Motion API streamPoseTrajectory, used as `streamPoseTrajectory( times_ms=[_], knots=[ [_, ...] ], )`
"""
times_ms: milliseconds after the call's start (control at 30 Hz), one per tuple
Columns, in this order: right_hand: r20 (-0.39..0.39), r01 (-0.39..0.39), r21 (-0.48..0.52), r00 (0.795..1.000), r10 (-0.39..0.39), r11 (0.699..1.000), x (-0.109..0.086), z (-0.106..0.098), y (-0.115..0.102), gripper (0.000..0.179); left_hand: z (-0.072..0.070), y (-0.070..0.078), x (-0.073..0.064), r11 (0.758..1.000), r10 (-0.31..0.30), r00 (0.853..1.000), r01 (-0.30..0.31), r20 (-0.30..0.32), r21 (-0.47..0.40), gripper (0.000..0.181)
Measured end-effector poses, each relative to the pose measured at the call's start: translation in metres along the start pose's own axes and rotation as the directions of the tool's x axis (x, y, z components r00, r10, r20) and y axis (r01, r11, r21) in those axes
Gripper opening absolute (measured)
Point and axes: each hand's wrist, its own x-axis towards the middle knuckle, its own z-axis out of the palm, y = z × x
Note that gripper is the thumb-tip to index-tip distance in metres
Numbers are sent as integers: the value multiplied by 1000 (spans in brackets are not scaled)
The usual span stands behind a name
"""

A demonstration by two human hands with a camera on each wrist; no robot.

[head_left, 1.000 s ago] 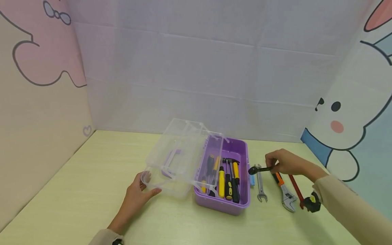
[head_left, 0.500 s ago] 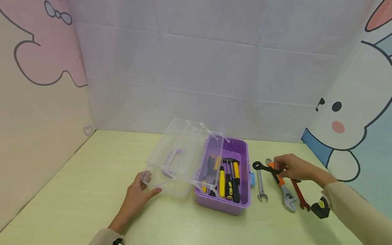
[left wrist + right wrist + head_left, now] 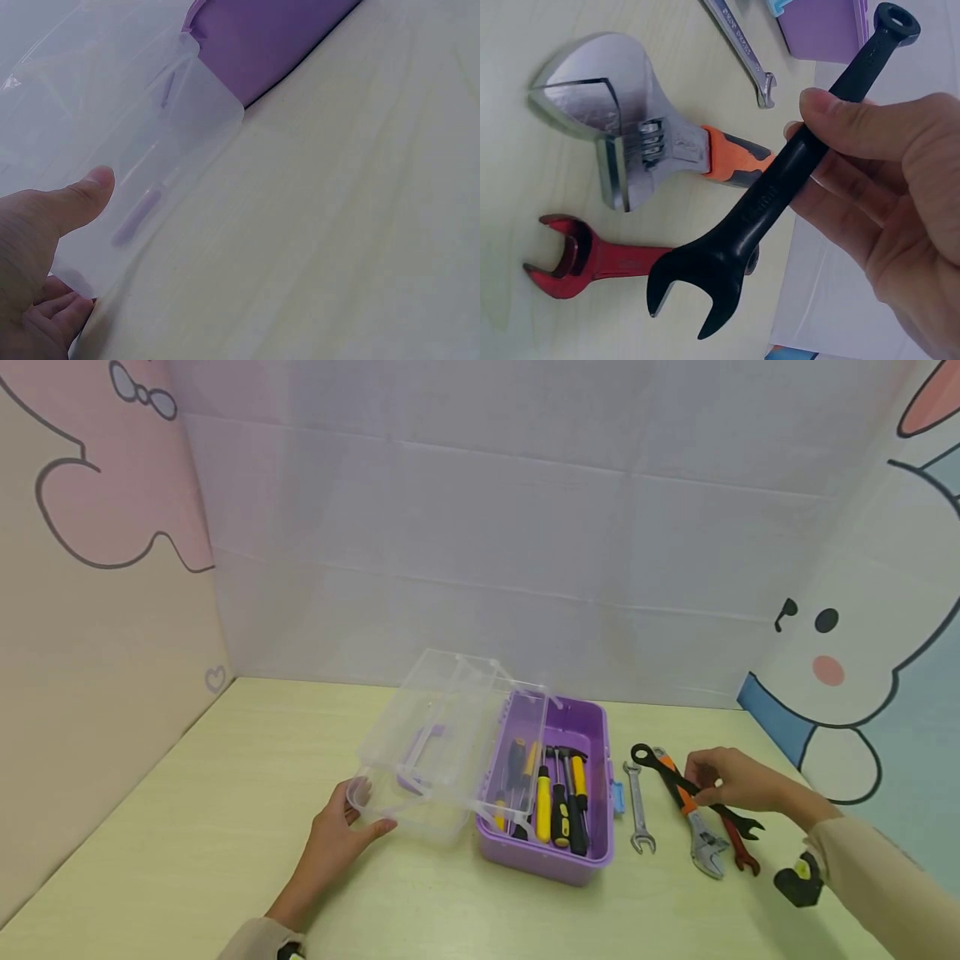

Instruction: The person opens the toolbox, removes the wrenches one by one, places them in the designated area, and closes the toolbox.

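A purple toolbox (image 3: 534, 862) stands on the table, its clear lid (image 3: 450, 760) swung over to the left. My left hand (image 3: 337, 828) holds the lid's outer edge, thumb on top and fingers beneath. Between thumb and fingers, my right hand (image 3: 738, 779) pinches a black combination wrench (image 3: 754, 206) by its shank, ring end toward the box. Below the black wrench lie an orange-handled adjustable wrench (image 3: 679, 142) and a red wrench (image 3: 630, 260), each partly covered from view. A silver combination wrench (image 3: 637, 806) lies between the box and the adjustable wrench.
Inside the box are yellow-and-black screwdrivers (image 3: 543, 806) and a hammer (image 3: 577, 777), some seen through the lid. A blue latch (image 3: 618, 798) sticks out on the box's right side. Fabric walls (image 3: 420, 527) close off the back and sides.
My right hand has moved right and a little nearer with the black wrench, which has turned so that its open end shows. My left hand and the lid have stayed put.
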Motion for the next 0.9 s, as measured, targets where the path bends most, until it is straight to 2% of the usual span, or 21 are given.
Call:
streamPoseTrajectory(
  times_ms=[267, 533, 700, 900],
  knots=[
    [13, -41, 82, 999, 40, 996, -9, 7, 10, 21, 0, -2, 1, 1000, 5, 1000, -5, 2, 2, 84],
    [-27, -143, 190, 988, 151, 971, -20, 14, 19, 21, 2, -3, 2, 1000, 9, 1000, -9, -1, 5, 83],
    [-16, -238, 268, 968, 251, 934, -22, 15, 24, 23, 1, -1, 1, 1000, 14, 1000, -14, -4, 2, 83],
    [-9, -329, 303, 937, 348, 894, -26, 16, 32, 21, 1, 0, 2, 1000, 14, 1000, -14, -1, -5, 83]
  ],
)
